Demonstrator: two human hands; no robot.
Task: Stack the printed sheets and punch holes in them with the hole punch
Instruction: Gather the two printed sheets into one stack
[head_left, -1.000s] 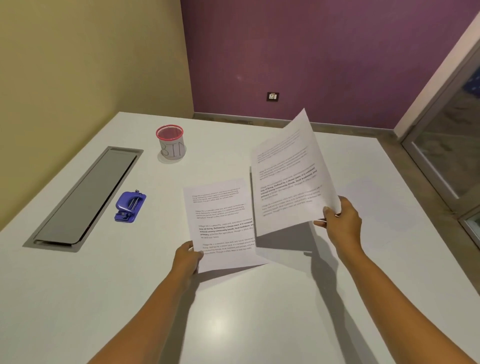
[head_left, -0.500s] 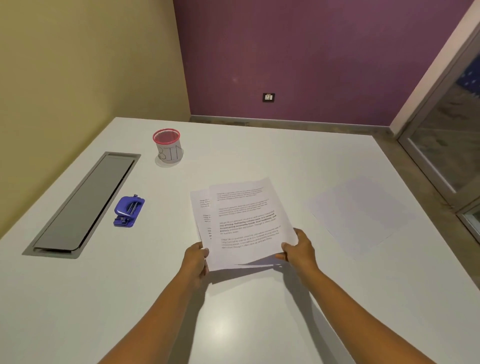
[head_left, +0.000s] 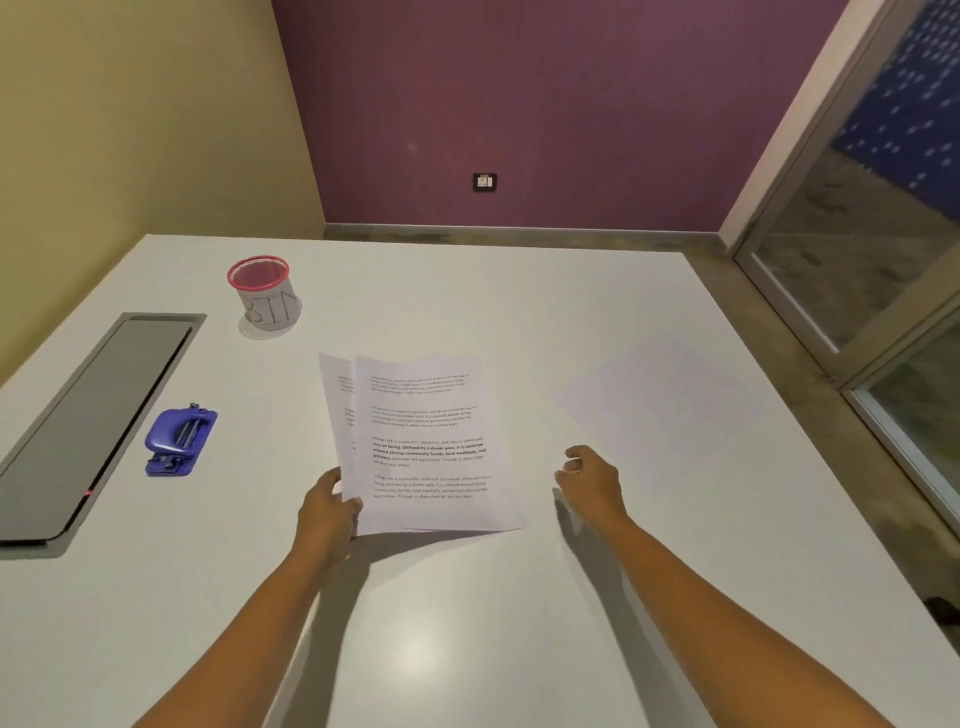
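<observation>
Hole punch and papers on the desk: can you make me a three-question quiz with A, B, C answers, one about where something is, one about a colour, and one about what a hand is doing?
1. Where is the hole punch?
A. Left of the printed sheets
B. On top of the sheets
C. Inside the cup

2. What colour is the rim of the cup marked BIN?
A. Green
B. Red
C. Black

3. What is the right hand doing?
A. Pinching the sheets
B. Pressing the hole punch
C. Holding nothing, apart from the sheets

Answers:
1 A, the blue punch lies on the table between the grey panel and the sheets.
2 B, a red ring tops the grey cup.
3 C, bare table shows between that hand and the paper edge, while only the left hand grips the sheets.
</observation>
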